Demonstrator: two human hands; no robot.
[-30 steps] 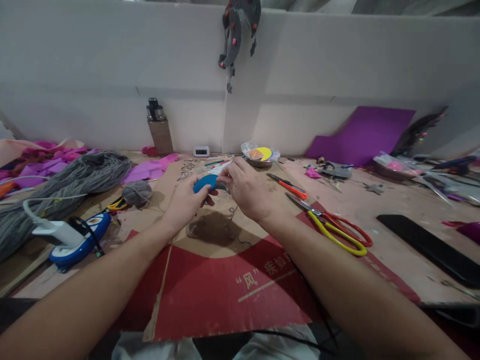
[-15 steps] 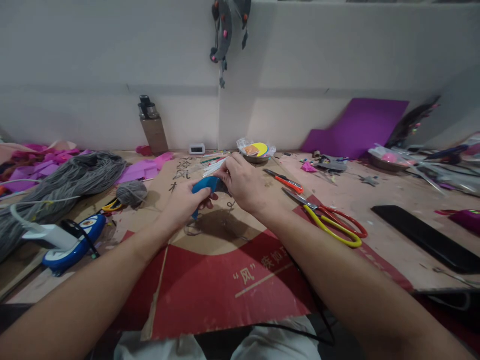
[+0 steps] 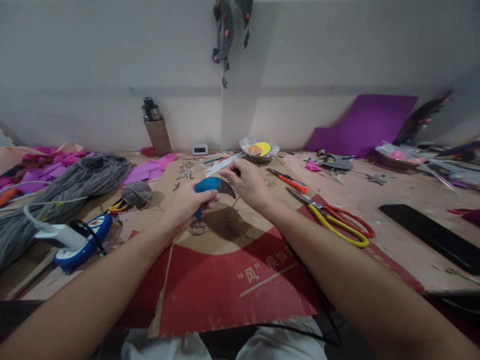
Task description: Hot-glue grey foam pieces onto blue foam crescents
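A curved blue crescent (image 3: pixel 207 184) with a dark grey wrapped end is held above the cardboard (image 3: pixel 210 300). My left hand (image 3: pixel 191 200) grips its blue part, thumb on top. Just above the grey tip, my right hand (image 3: pixel 245 181) has thumb and fingertips pinched together; what they hold is too small to make out, though a thin grey strand hangs below the tip. Loops of grey yarn (image 3: pixel 198 228) lie on the cardboard under the hands.
Right of my hands lie an orange cutter (image 3: pixel 292 182), red and yellow scissors (image 3: pixel 337 220) and a black case (image 3: pixel 431 235). On the left are grey yarn (image 3: pixel 86 180), a yarn ball (image 3: pixel 137 193) and a blue power strip (image 3: pixel 84 247). A dish (image 3: pixel 260 158) stands behind.
My right hand has moved slightly up and right from the crescent, uncovering its grey end. My left hand still holds the blue part. The whole view has shifted a little.
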